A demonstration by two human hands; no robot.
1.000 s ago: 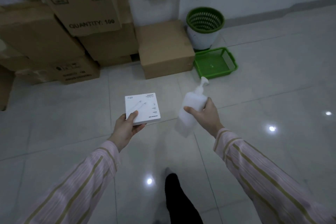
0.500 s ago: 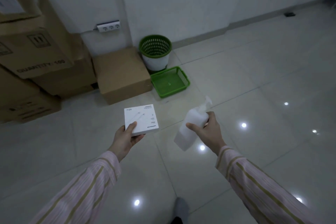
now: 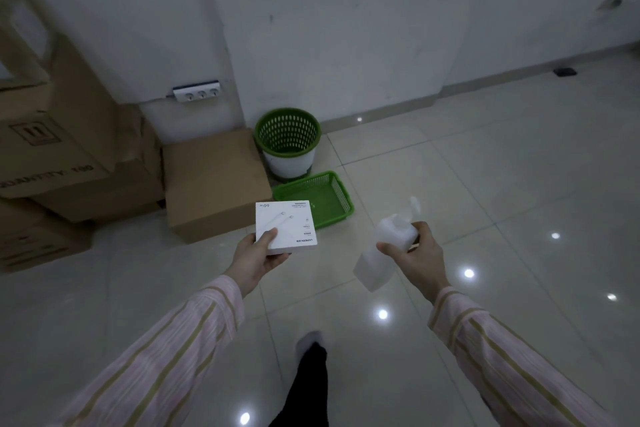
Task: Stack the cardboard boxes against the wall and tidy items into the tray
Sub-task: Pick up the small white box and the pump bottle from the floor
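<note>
Green tray (image 3: 322, 199) on the floor, ahead of me, between and beyond both hands; long axis roughly left to right. Left hand (image 3: 254, 258) grips the white carton (image 3: 285, 225) and is nearer the tray. Right hand (image 3: 415, 253) clasps the pump bottle (image 3: 384, 250). Cardboard box (image 3: 214, 180) just beside the tray's left end, green bin (image 3: 287, 139) behind it. I judge the near side unobstructed
</note>
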